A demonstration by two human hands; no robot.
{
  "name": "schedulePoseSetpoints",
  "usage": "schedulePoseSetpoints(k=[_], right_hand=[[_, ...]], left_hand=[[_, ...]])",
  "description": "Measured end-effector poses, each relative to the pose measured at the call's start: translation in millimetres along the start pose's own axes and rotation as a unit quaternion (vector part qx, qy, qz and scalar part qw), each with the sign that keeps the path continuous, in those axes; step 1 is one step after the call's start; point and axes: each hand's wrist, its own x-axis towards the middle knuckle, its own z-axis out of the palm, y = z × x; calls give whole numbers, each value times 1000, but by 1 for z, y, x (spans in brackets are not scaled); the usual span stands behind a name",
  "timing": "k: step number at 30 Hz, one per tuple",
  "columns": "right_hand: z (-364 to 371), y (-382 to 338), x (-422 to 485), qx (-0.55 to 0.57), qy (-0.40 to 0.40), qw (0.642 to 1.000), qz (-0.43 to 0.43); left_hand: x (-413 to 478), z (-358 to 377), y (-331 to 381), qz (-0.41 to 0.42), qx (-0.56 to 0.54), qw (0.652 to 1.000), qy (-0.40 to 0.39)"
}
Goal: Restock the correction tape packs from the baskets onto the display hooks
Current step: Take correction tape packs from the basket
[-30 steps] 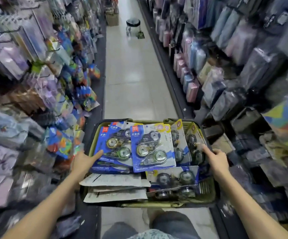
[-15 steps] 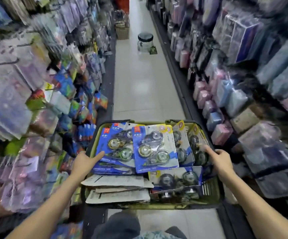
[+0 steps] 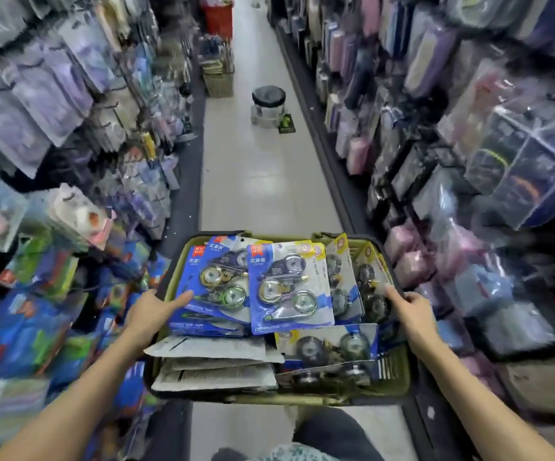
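An olive-green basket (image 3: 399, 380) with a dark rim is held in front of me, above the aisle floor. It is full of blue correction tape packs (image 3: 289, 284), some lying face up, some standing on edge at the right, a few face down showing white backs. My left hand (image 3: 151, 311) grips the basket's left rim, thumb resting on a pack. My right hand (image 3: 409, 311) grips the right rim. Display hooks on both sides are blurred.
Packed hanging racks line the narrow aisle, colourful packs on the left (image 3: 33, 277) and pink and purple goods on the right (image 3: 412, 257). On the floor ahead stand a round black-topped stool (image 3: 268, 104), a woven basket (image 3: 217, 83) and a red basket (image 3: 216, 18).
The view has advanced down the aisle; the shelves slide past and the stool looks nearer. Both hands keep the same grip on the basket.
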Motion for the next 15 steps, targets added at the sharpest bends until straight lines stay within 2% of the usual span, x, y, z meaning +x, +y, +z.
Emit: schedulePoseSetpoints(k=[2,5,10,15], right_hand=[[7,-36,58,-12,-19,1000,0],[18,-98,143,-19,-33,999,0],[48,-226,260,-17,-36,998,-47],[103,-319,388,-39,-23,998,-52]], left_hand=[[51,8,26,-32,-19,999,8],[95,1,107,-56,-52,997,11],[198,-2,204,-65,-70,995,25],[338,-3,276,-68,-84,994,17]])
